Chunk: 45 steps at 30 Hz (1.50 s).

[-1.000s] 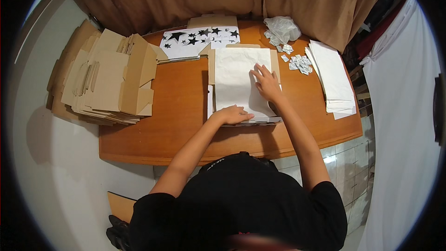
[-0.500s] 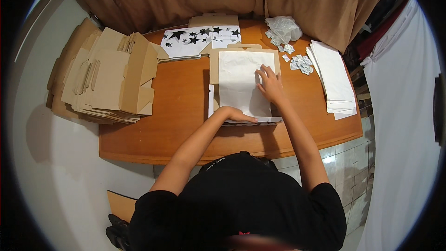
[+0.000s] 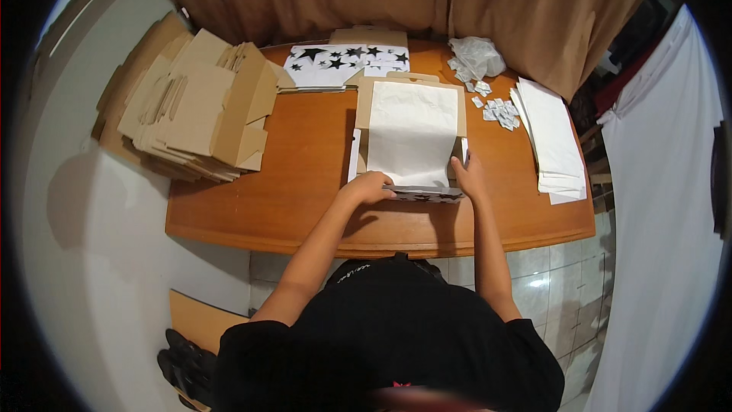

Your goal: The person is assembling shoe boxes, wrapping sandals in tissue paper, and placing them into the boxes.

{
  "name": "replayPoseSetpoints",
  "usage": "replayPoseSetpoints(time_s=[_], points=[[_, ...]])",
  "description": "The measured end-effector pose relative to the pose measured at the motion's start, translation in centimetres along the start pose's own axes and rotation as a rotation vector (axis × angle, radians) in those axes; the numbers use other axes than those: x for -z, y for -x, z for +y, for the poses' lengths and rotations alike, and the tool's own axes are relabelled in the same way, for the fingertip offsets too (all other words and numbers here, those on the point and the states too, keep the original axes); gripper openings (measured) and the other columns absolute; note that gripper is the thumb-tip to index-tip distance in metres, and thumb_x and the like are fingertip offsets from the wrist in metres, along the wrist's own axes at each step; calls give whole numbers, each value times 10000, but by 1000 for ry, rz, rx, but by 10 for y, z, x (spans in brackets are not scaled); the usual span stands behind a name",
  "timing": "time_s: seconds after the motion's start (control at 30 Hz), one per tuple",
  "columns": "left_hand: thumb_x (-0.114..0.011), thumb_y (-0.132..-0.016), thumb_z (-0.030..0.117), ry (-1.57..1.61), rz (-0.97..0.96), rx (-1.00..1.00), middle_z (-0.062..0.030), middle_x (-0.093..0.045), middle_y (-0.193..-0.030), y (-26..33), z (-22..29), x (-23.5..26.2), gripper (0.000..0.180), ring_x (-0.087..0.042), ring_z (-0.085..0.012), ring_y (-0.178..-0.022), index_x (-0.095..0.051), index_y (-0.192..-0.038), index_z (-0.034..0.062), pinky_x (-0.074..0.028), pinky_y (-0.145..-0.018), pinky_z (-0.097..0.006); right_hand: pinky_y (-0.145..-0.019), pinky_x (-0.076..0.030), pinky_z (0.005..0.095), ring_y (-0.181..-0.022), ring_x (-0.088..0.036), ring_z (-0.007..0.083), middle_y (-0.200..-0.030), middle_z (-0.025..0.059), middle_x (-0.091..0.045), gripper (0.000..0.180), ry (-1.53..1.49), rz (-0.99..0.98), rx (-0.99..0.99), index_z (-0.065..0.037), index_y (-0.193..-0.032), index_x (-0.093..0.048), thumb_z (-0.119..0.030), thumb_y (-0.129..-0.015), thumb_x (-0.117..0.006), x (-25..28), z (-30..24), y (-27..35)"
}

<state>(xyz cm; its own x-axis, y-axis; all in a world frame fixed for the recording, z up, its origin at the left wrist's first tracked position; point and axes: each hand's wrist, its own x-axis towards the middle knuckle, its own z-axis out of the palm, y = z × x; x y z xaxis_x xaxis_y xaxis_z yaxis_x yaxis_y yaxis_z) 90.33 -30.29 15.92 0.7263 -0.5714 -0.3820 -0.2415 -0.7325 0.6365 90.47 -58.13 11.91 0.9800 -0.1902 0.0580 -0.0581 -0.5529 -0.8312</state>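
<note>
A flat brown cardboard box blank (image 3: 364,107) lies on the wooden table (image 3: 305,175), with a white sheet of paper (image 3: 412,133) laid over it. The box's near flap (image 3: 424,194), printed with black stars on white, is lifted at the near edge. My left hand (image 3: 370,185) grips that flap at its left end. My right hand (image 3: 469,178) holds its right end, fingers on the paper's corner.
A stack of flat brown cardboard blanks (image 3: 191,111) fills the table's left end. Star-printed sheets (image 3: 335,65) lie at the back. A crumpled clear bag (image 3: 476,56) and small white pieces (image 3: 496,111) sit back right, beside a stack of white paper sheets (image 3: 553,137). Brown curtain behind.
My right hand slid from the middle of the white sheet down to its near right corner. My left hand stayed at the near edge, and the star-printed flap now stands lifted.
</note>
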Motion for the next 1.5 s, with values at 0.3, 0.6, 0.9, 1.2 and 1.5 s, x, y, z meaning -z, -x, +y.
replayPoseSetpoints(time_s=[0.3,0.6,0.9,1.2,1.5], points=[[-631,-755,137,-115,688,171,-113,-578,-1074,77,-13,-43,245,-499,-275,-1074,-632,-999,109,-303,-973,-456,-1019,-283,396,-1205,-369,414,-1263,342,-378,666,-11,-158,197,152,-1244,-329,-283,-809,-582,-44,-28,39],[-651,-738,141,-93,1192,323,-121,-418,-1262,171,14,-128,302,-305,-335,-1238,-596,-1033,116,-291,-996,-469,-1023,-235,433,-1206,-322,403,-1275,293,-348,552,-122,-207,411,93,-1224,-383,-237,-821,-566,-74,-43,79],[-652,-741,188,195,1290,677,-129,-466,-1232,331,-7,-236,261,-329,-334,-1216,-620,-992,126,-311,-993,-426,-1003,-101,573,-1175,-272,389,-1276,213,-317,404,139,-229,851,-75,-1133,-503,-181,-755,-598,-137,-135,257],[-649,-732,154,173,1666,876,-139,-538,-1117,523,-23,-318,240,-445,-310,-1106,-631,-967,104,-325,-954,-395,-975,-204,480,-1166,-285,361,-1220,183,-388,294,-189,-790,1073,-76,-1032,-546,-113,-746,-602,-236,-200,442],[-654,-724,202,361,2003,1322,-177,-588,-1030,696,-65,-431,317,-532,-328,-997,-607,-994,42,-399,-880,-394,-933,-259,479,-1106,-336,353,-1152,151,-445,311,-293,-1168,1274,-116,-1012,-570,-139,-710,-642,-317,-252,623]])
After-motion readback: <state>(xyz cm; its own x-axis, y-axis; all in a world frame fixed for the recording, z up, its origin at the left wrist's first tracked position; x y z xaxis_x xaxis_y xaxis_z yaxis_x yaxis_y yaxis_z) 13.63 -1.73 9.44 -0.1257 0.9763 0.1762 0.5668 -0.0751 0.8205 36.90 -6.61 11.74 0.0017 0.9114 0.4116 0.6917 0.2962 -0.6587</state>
